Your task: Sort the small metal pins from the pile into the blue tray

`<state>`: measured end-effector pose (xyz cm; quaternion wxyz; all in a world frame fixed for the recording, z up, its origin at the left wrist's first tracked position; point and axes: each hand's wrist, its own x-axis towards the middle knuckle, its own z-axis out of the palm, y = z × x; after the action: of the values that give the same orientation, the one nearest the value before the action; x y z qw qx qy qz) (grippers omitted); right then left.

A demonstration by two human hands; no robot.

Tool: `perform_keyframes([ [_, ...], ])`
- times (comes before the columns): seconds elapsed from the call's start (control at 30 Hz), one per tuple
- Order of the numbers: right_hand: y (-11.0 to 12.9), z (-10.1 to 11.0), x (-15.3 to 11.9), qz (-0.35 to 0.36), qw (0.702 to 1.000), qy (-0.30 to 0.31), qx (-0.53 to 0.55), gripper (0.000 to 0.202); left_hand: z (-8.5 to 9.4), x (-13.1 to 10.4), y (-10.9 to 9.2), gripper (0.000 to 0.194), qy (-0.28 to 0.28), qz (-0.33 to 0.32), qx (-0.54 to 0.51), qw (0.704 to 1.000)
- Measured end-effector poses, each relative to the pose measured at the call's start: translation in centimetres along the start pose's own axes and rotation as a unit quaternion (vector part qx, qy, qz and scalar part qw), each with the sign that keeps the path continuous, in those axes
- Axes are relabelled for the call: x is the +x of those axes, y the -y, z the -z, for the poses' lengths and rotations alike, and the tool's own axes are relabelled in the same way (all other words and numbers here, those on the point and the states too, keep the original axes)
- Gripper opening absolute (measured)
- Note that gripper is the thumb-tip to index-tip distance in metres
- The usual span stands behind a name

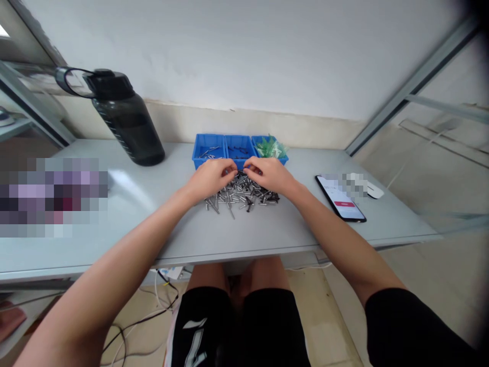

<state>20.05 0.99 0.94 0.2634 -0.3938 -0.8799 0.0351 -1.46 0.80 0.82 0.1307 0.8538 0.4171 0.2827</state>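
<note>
Pale, scuffed plaster wall (pixel 248 56) rose behind the smooth grey table (pixel 229 237). Over it, left hand (pixel 213 176) and right hand (pixel 273 175) faced each other, thumbs and fingers drawn into near-closed pinches; whether either gripped a piece could not be told. Just beneath lay the pile of metal pieces (pixel 244 194), slim, shiny silver pins mixed with darker ones, centred probably so both hands could reach it. Right behind stood three blue plastic bins (pixel 195 153) in a row, seemingly close for short reaches, their raised sides fencing in small parts: mostly silver pins left, dark ones in the middle, crinkly green pieces (pixel 270 148) heaped above the rim at right. Well apart, likely clear of the forearms, stood a smoky, cylindrical bottle (pixel 132 125) at left; a flat, glossy phone (pixel 340 199) lay at right, near a rounded white object (pixel 376 190).
</note>
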Motion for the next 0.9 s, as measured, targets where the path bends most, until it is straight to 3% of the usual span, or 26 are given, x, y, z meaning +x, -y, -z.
perform_keyframes([
  [0.9, 0.03, -0.04, -0.01, 0.009, 1.000, 0.016, 0.011, 0.016, -0.12, 0.00, 0.26, 0.016, 0.015, -0.002, 0.002, 1.000],
])
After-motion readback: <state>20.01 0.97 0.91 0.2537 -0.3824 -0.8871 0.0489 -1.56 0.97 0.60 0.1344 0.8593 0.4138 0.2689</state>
